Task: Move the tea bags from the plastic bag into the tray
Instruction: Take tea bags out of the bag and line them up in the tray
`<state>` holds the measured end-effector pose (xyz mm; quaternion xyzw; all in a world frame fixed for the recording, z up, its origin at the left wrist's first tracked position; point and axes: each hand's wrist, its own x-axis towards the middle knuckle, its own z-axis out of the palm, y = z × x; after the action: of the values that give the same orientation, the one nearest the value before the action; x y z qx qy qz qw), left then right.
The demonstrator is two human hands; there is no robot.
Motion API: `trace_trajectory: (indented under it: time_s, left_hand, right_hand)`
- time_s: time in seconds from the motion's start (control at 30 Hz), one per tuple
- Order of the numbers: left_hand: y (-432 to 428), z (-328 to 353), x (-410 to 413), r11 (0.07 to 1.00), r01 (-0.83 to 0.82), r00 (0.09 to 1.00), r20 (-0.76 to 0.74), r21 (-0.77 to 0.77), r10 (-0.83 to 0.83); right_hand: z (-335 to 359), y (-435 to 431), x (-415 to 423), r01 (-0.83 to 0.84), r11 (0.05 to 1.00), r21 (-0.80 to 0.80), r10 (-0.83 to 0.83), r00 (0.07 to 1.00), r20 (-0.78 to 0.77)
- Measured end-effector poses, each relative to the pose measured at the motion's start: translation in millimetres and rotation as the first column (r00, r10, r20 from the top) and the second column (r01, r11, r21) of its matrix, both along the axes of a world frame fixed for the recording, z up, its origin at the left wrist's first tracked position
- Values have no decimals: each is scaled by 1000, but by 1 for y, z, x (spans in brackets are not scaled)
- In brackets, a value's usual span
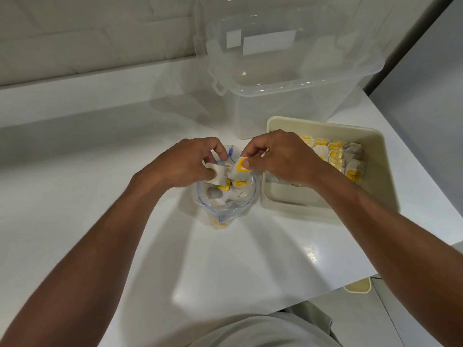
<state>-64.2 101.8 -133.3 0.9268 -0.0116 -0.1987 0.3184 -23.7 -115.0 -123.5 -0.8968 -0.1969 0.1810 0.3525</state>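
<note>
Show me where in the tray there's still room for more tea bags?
The near end of the tray, by its front wall, is bare. The far end is crowded with rows of tea bags. The right hand covers part of the middle.

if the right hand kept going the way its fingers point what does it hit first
The right hand points left toward the left hand, so it would likely meet the tea bags they hold over the plastic bag; depth is unclear.

White tea bags (240, 171) with bright yellow tags. A clear plastic bag (225, 199) edged with a blue zip strip. A cream tray (325, 128). A glossy white surface (100, 151). A clear, colourless storage box (288, 78). Pale grey wall tiles (87, 33).
</note>
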Motion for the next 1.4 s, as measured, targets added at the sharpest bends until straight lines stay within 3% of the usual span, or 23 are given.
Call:
trace_trajectory:
  time_s: [0.23, 0.37, 0.4, 0.5, 0.53, 0.63, 0.67, 0.7, 0.77, 0.8, 0.83, 1.0, 1.4]
  left_hand:
    - [6, 0, 5, 996, -63, 998, -4, -59, 63]
    - [5, 1, 6, 996, -49, 997, 56, -80, 54]
    - [4, 2, 6, 996, -39, 997, 67, -78, 45]
    - [2, 3, 5, 1000, -7, 995, 101, -18, 9]
    - [1, 4, 6, 1000, -3, 993, 119, 11, 2]
    - [-1, 5, 8, 995, -37, 988, 154, 92, 22]
    - [-1, 6, 8, 996, -38, 990, 141, 83, 26]
    - [-1, 9, 8, 1000, -26, 995, 94, 4, 26]
    - [-4, 19, 5, 962, -1, 998, -54, -273, -14]
    - [-5, 23, 4, 936, 0, 995, -94, -352, -35]
    - [-4, 25, 4, 930, 0, 995, -95, -367, -37]
    - [1, 27, 10, 955, -62, 998, -29, -289, 56]
    - [-32, 65, 19, 937, 79, 993, 105, -341, -45]
  right_hand:
    - [1, 2, -2, -11, 999, -48, 11, 1000, 8]
    - [13, 2, -9, -138, 973, 184, 192, 929, -317]
    - [13, 3, -9, -158, 974, 163, 203, 927, -316]
    - [9, 6, -8, -160, 984, -81, 156, 987, -47]
    - [10, 7, -8, -172, 984, -55, 167, 983, -80]
    - [19, 8, -14, -248, 953, 176, 300, 863, -406]
    - [20, 10, -14, -256, 944, 208, 323, 845, -426]
    - [18, 12, -13, -238, 947, 217, 308, 867, -391]
    - [10, 16, -7, -163, 981, 105, 176, 976, -127]
    - [8, 16, -5, -119, 992, 34, 119, 993, 20]
    - [7, 16, -3, -92, 995, 22, 91, 993, 71]
    - [17, 3, -1, -149, 986, 71, 151, 988, -33]
    - [47, -53, 8, 0, 996, 84, 4, 999, -49]
